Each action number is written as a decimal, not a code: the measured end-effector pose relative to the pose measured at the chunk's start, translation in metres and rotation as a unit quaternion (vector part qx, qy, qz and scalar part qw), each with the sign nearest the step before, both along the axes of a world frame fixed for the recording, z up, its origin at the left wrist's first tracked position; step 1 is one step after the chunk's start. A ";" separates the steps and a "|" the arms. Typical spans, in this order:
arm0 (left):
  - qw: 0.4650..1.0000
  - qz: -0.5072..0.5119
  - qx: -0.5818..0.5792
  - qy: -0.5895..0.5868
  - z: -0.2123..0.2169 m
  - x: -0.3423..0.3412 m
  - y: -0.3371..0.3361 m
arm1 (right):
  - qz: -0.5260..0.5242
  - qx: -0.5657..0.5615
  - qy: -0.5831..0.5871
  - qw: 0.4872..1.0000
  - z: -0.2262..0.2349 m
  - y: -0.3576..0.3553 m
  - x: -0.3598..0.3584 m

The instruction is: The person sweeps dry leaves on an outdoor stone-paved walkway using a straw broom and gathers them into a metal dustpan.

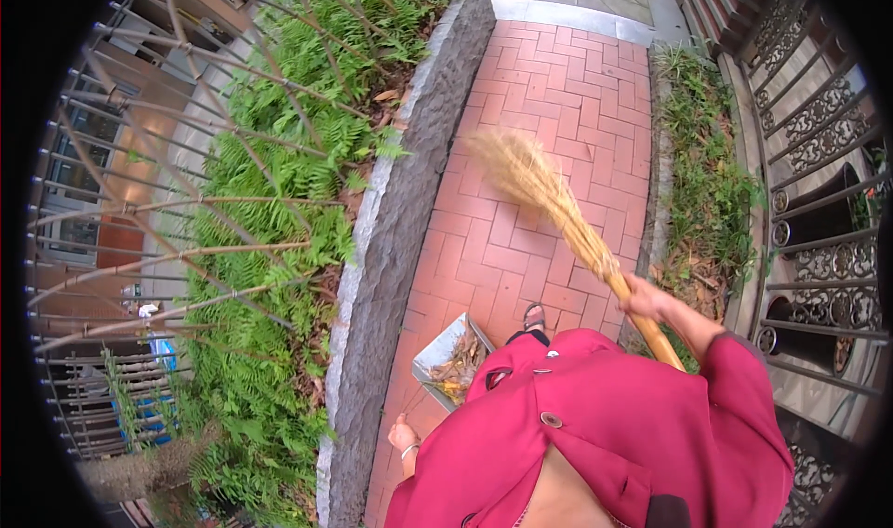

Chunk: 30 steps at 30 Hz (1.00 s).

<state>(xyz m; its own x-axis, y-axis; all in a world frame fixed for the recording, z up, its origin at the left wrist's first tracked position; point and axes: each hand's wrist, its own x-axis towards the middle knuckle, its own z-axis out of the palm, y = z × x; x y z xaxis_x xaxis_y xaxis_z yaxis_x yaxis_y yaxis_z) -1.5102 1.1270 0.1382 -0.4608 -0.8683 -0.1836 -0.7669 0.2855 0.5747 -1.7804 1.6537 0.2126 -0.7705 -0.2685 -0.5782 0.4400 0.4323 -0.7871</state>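
Mid-sweep: right hand (644,297) clenched round the straw broom (549,202), left hand (403,433) (grip state unclear) near the dustpan (453,353); next, steady strokes toward it.

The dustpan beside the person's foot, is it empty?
No, the dustpan holds dry brown leaves, resting on the brick path.

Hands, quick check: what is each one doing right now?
Left hand: low beside the metal dustpan of dry leaves; whether it grips anything cannot be told.
Right hand: closed around the straw broom handle.
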 end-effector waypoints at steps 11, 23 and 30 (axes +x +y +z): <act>0.990 0.110 0.082 0.040 0.019 -0.199 0.083 | 0.015 0.076 -0.218 0.973 0.084 0.158 -0.058; 0.992 0.117 -0.006 0.042 0.089 -0.376 0.192 | -0.248 -0.030 -0.090 0.964 0.060 0.273 -0.269; 0.998 -0.035 -0.053 0.031 0.049 -0.468 0.199 | -0.076 -0.074 -0.194 0.975 0.074 0.234 -0.368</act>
